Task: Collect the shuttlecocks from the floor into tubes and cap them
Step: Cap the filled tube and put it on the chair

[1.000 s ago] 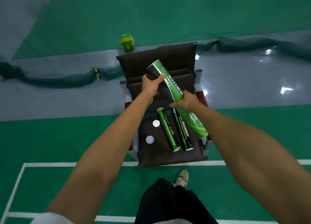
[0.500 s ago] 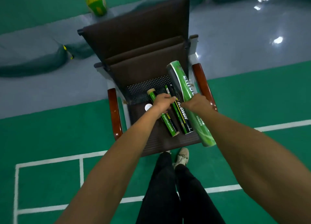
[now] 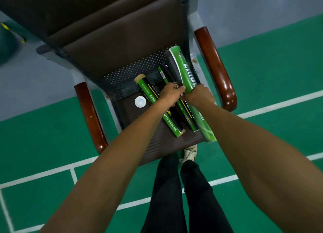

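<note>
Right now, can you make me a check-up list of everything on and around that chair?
Surface: brown chair seat, perforated at the back, wooden armrests either side.
Job's things: slim green tube, black tube and big green tube lie side by side on the seat; one white cap loose beside them; no shuttlecocks seen.
Clutter: nothing seen.
Hands: right hand grips the big green tube; left hand rests on the black tube, grip unclear.
Cables: nothing seen.
Surroundings: green court floor with white lines, grey floor beyond; black trousers, white shoe.
</note>
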{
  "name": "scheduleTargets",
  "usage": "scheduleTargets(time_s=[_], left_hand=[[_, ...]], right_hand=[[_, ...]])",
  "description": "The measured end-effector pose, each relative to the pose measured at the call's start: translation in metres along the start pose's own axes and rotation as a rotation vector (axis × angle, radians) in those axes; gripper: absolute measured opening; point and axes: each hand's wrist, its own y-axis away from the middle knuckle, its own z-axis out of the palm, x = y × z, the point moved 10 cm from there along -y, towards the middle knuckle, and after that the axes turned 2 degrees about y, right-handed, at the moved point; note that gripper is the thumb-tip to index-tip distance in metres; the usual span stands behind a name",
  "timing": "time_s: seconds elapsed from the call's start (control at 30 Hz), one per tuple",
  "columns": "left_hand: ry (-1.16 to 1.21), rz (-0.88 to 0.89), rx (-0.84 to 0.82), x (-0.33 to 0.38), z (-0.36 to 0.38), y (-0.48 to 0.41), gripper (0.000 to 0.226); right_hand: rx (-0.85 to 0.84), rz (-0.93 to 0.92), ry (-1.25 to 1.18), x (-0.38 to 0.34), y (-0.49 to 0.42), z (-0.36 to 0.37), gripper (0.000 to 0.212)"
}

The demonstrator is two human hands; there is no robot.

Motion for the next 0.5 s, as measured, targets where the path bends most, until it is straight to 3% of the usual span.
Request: scheduleTargets(time_s=[0.27,0.5], left_hand=[[-0.047,-0.069,0.021,-0.048,0.018,-0.079,0.065],[0.072,-0.195,0.107,-0.088,0.026,-0.126,0.069]], right_hand=[[0.045,-0.003,0.088,0.012,-0.077,0.034,0.09],[0.099,-0.065,0.153,0.01,-0.128,0.058,0.091]])
